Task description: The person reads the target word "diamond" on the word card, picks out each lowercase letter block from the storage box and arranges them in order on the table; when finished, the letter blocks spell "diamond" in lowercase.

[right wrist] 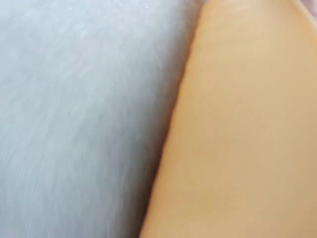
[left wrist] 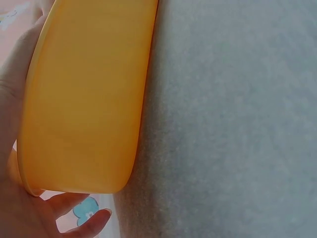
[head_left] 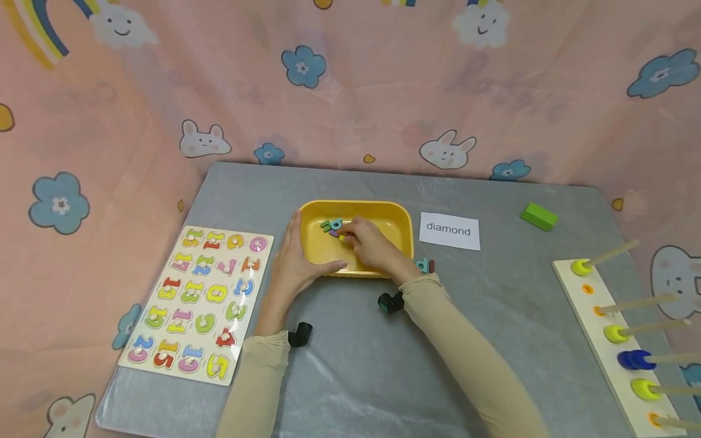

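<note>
A yellow plastic tray [head_left: 383, 210] stands on the grey table with several small coloured letters [head_left: 336, 224] inside it. My left hand [head_left: 292, 258] grips the tray's left end, its thumb over the near rim; in the left wrist view the fingers [left wrist: 91, 224] curl around the tray's corner. My right hand [head_left: 372, 243] reaches into the tray, bent fingertips down among the letters. Whether they pinch one is hidden. A teal letter d [head_left: 421, 265] and a narrow dark red letter [head_left: 431, 266] lie outside the tray, beside my right wrist. The right wrist view is blurred.
A white card reading "diamond" [head_left: 449, 231] lies right of the tray. Further right are a green block [head_left: 539, 216] and a white peg board [head_left: 597, 328] with upright sticks and rings. A number puzzle board [head_left: 197, 304] lies at left. A patterned pink cloth [head_left: 361, 103] hangs behind.
</note>
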Available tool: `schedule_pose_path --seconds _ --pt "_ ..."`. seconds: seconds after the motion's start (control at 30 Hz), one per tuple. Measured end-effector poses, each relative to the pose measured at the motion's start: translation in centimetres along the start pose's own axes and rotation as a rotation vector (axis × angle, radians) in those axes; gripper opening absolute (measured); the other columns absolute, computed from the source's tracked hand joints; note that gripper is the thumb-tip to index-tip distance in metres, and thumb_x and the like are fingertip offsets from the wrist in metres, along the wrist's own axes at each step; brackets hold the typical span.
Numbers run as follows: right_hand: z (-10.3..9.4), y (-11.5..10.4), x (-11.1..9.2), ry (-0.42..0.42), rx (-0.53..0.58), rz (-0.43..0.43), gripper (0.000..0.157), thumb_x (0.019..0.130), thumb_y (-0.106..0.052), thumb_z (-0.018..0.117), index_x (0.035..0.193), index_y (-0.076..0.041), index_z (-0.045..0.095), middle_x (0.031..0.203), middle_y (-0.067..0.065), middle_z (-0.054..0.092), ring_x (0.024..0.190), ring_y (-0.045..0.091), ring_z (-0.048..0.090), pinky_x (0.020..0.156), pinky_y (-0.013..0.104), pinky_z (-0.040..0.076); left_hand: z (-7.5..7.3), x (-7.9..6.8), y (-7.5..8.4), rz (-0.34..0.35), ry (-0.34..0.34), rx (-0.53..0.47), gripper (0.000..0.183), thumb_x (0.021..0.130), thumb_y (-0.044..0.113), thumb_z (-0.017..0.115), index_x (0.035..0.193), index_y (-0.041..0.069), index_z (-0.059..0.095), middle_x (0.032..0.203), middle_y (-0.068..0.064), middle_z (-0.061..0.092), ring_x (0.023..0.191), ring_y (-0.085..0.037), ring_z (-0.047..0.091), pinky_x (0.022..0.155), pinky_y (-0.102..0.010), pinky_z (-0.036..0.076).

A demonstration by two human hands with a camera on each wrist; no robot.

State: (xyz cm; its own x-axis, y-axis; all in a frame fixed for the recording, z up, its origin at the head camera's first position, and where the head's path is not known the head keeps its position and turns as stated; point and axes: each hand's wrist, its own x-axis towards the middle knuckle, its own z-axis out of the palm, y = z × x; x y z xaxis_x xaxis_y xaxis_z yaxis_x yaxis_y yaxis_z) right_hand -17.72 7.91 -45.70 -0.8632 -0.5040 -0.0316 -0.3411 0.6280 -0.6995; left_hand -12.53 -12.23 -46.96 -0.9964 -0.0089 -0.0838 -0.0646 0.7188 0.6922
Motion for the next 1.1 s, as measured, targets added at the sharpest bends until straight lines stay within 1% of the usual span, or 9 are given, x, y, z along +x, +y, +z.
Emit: schedule_pose_path --seconds 0.07,0.2,0.37,0.53,0.67,0.8,0.97,1.03,1.1 --pt "-0.7 0.3 -0.7 0.026 0.023 0.007 0.026 0.105 0.001 0.059 0.125 0.001 0.075 0.109 0.016 0.064 0.097 0.028 0.057 0.092 0.040 0.052 0.0 0.0 0.0 -0.004 -0.004 0.003 0.146 0.067 0.069 0.092 0.172 0.025 0.001 0.181 0.000 0.009 0.159 -0.039 0.031 0.124 -0.067 0.032" --pt "-2.0 0.7 -2.2 0.095 0.085 0.030 0.017 0.101 0.001 0.067 0.116 0.001 0.075 0.113 0.016 0.060 0.103 0.030 0.060 0.101 0.043 0.055 0.1 -0.1 0.0 -0.011 -0.007 0.007 0.146 0.067 0.070 0.091 0.172 0.028 -0.001 0.181 0.002 0.008 0.159 -0.039 0.031 0.124 -0.067 0.032" --pt "-3.9 1.5 -4.3 0.239 0.187 0.020 0.013 0.094 0.002 0.077 0.106 0.000 0.071 0.110 0.017 0.069 0.103 0.033 0.069 0.099 0.048 0.061 0.2 -0.1 0.0 -0.009 -0.007 -0.006 0.144 0.068 0.070 0.091 0.172 0.030 -0.001 0.181 0.005 0.007 0.161 -0.036 0.028 0.127 -0.065 0.029" --pt "-6.0 2.6 -6.7 0.309 0.159 0.028 0.020 0.097 -0.003 0.076 0.117 -0.004 0.078 0.106 0.015 0.072 0.095 0.029 0.062 0.088 0.042 0.055 0.2 -0.2 0.2 0.003 0.011 -0.009 0.142 0.070 0.066 0.091 0.172 0.028 0.001 0.181 0.004 0.009 0.162 -0.034 0.026 0.128 -0.064 0.026" --pt "-7.4 3.9 -8.6 0.327 0.144 0.073 0.020 0.101 -0.010 0.072 0.120 -0.006 0.078 0.112 0.012 0.073 0.098 0.026 0.066 0.085 0.028 0.052 0.1 -0.3 0.3 0.013 0.024 -0.016 0.140 0.070 0.064 0.092 0.172 0.028 0.004 0.181 0.003 0.010 0.162 -0.034 0.025 0.129 -0.064 0.025" --pt "-8.3 5.4 -10.0 0.364 0.146 0.129 0.021 0.101 -0.007 0.072 0.121 -0.001 0.073 0.114 0.016 0.075 0.099 0.029 0.073 0.083 0.008 0.053 0.2 -0.3 0.3 0.013 0.021 -0.026 0.138 0.070 0.062 0.093 0.172 0.028 0.007 0.181 0.005 0.009 0.163 -0.032 0.024 0.130 -0.063 0.023" --pt "-8.6 7.2 -11.4 0.391 0.140 0.164 0.018 0.098 -0.003 0.075 0.115 0.002 0.072 0.108 0.021 0.075 0.095 0.033 0.071 0.078 0.002 0.049 0.2 -0.4 0.3 -0.003 0.034 -0.050 0.137 0.070 0.059 0.094 0.172 0.028 0.008 0.172 0.000 0.033 0.155 -0.033 0.035 0.127 -0.062 0.029" --pt "-8.5 8.0 -11.9 0.394 0.114 0.176 0.014 0.096 -0.003 0.077 0.110 0.000 0.076 0.107 0.020 0.076 0.095 0.031 0.069 0.077 0.002 0.047 0.2 -0.4 0.3 -0.009 0.040 -0.057 0.138 0.070 0.058 0.095 0.172 0.029 0.006 0.164 -0.001 0.042 0.150 -0.033 0.039 0.126 -0.061 0.031" --pt "-8.4 8.7 -12.5 0.402 0.091 0.180 0.012 0.095 -0.003 0.079 0.106 -0.001 0.079 0.105 0.018 0.077 0.094 0.027 0.066 0.075 0.004 0.046 0.3 -0.4 0.3 -0.005 0.039 -0.059 0.139 0.070 0.057 0.095 0.172 0.029 0.005 0.160 -0.001 0.044 0.148 -0.032 0.041 0.126 -0.060 0.032"
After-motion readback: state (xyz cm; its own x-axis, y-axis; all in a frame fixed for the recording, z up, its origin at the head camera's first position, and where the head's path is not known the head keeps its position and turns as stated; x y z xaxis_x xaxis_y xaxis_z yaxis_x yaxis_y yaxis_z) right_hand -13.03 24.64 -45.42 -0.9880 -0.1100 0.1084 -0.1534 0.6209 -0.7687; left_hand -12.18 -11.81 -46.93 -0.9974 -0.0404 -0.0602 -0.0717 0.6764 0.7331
